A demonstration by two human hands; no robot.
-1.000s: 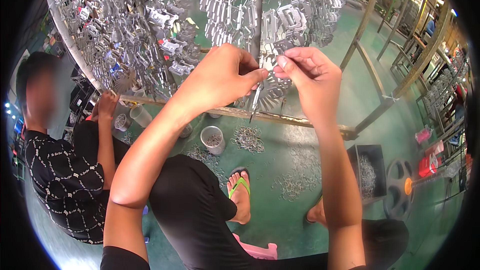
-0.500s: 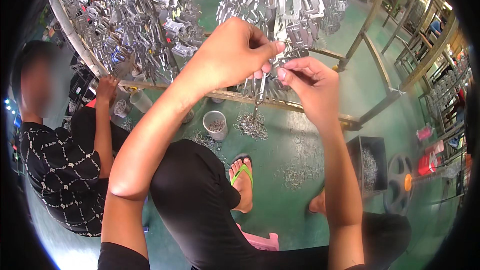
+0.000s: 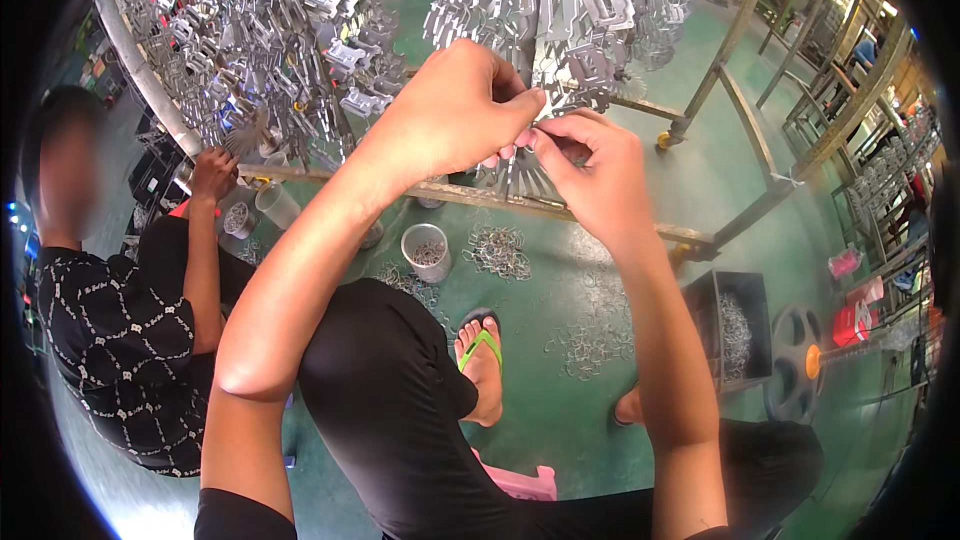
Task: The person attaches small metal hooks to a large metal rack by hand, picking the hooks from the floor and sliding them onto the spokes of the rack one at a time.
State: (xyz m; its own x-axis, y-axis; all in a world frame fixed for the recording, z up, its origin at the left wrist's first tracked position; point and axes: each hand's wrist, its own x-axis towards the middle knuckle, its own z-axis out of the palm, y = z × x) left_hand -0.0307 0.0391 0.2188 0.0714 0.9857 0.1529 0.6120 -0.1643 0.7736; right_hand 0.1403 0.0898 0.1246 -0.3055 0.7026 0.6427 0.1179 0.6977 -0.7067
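My left hand (image 3: 465, 105) reaches up in front of a hanging cluster of silver metal frame-shaped parts (image 3: 580, 5), thumb and fingers pinched. Close against its fingertips, my right hand (image 3: 600, 170) pinches too, thumb to forefinger. Whatever small piece sits between the two sets of fingertips is too hidden for me to name. Just below them, a fan of thin metal prongs (image 3: 522, 180) spreads out at the lower end of the rack.
A rusty rail (image 3: 470, 196) crosses below my hands. On the green floor are a cup of metal clips (image 3: 426, 248), a pile of loose clips (image 3: 497, 250) and a black bin (image 3: 715, 325). At left a co-worker (image 3: 125, 340) sits by another hanging cluster (image 3: 220, 40).
My right hand has moved left and now meets my left fingertips. The thin metal piece that dangled beneath my left hand no longer shows there.
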